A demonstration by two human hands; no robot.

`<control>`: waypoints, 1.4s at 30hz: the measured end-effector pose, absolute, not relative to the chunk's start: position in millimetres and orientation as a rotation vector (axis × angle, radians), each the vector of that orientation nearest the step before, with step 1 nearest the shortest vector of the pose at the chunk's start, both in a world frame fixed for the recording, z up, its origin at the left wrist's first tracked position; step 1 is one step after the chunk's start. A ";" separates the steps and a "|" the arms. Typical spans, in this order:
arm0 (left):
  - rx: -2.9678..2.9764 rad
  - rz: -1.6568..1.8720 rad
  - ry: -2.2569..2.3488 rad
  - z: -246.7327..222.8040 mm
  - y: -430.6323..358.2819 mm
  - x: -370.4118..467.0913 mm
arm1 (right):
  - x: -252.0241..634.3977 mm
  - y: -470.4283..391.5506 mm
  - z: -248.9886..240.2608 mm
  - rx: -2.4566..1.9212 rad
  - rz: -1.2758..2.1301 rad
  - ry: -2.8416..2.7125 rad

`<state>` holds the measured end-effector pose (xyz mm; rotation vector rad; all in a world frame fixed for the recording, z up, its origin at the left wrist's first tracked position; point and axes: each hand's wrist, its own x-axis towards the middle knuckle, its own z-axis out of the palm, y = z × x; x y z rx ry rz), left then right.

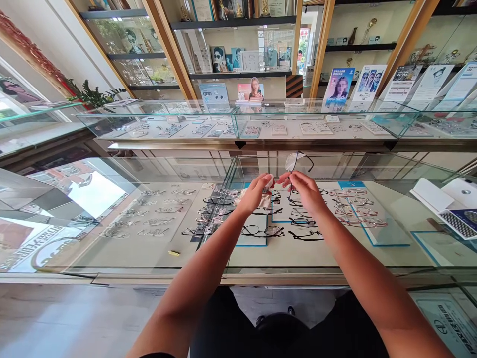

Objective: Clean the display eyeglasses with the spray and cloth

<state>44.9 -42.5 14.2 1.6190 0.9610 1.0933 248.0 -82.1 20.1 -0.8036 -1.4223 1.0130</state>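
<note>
Just right of the frame's centre, my right hand (303, 188) pinches a pair of dark-rimmed glasses (297, 161), one lens and a bent temple standing up above my fingers, while my left hand (255, 193), close beside it, is closed on a pale cloth (265, 201) that hangs below it. Under both hands, across the middle of the frame, rows of other spectacles (263, 231) spread over the glass counter (320, 257), with a small yellow piece (174, 253) at lower left and an opened white box (432, 194) at the right edge.
</note>
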 end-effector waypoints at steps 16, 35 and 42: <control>1.576 1.391 1.262 1.6 -8.3 25.9 | 251.3 -76.6 15.2 -0.795 0.969 -1.349; 1.853 0.949 2.113 -14.9 14.1 -13.2 | 250.7 -76.3 15.6 -0.824 0.928 -1.386; 1.854 1.250 1.979 -22.2 16.7 -14.2 | 249.5 -77.8 17.1 -0.842 0.917 -1.389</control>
